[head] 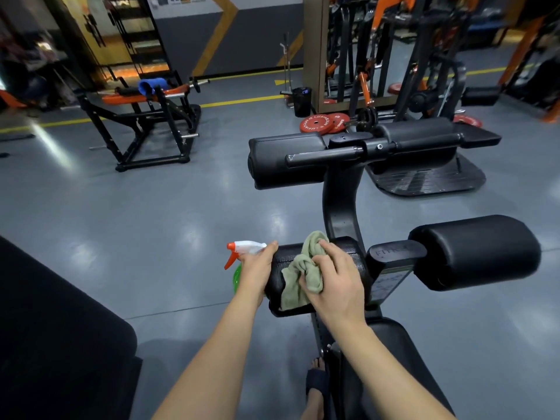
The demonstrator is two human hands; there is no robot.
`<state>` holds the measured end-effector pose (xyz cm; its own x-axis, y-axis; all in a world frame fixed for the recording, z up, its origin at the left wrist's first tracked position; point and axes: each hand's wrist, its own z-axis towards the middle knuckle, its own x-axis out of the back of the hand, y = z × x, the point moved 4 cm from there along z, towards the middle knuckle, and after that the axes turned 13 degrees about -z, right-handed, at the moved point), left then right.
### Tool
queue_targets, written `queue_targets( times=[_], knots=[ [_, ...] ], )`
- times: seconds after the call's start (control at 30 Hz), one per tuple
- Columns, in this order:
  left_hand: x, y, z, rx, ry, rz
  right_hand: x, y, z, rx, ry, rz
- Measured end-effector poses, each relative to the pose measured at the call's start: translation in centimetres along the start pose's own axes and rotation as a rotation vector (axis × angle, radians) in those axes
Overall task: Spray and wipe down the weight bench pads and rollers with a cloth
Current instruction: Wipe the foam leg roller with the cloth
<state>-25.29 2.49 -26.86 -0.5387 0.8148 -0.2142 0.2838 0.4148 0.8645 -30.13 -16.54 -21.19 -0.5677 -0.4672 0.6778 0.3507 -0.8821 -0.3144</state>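
Green cloth bunched under my right hand, scrubbing the near left roller; my left hand grips the spray bottle aside, ready.

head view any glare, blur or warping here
Head view: white glare patches on the grey floor; the black rack top left leans from wide-angle distortion; the far machines are dim and smeared; the left hand on the spray bottle, right hand and cloth look sharp.
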Motion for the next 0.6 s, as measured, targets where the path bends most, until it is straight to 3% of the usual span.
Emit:
queue_targets(
  times=[0.27, 0.37, 0.53, 0.6],
  knots=[
    [0.0, 0.1, -0.1, 0.06, -0.049, 0.04, 1.6, 4.1, 1.9, -0.411, 0.016, -0.03],
    [-0.4, 0.8, -0.8, 0.008, -0.127, 0.044, 0.6, 1.1, 1.3, -0.274, 0.018, -0.022],
    [-0.1, 1.6, -2.5, 0.066, -0.19, 0.093, -1.4, -4.3, -0.9, -0.047, -0.049, 0.035],
    [0.4, 1.7, -3.3, 0.042, -0.298, 0.099, -1.4, -4.2, -1.1, 0.013, -0.057, 0.046]
  ],
)
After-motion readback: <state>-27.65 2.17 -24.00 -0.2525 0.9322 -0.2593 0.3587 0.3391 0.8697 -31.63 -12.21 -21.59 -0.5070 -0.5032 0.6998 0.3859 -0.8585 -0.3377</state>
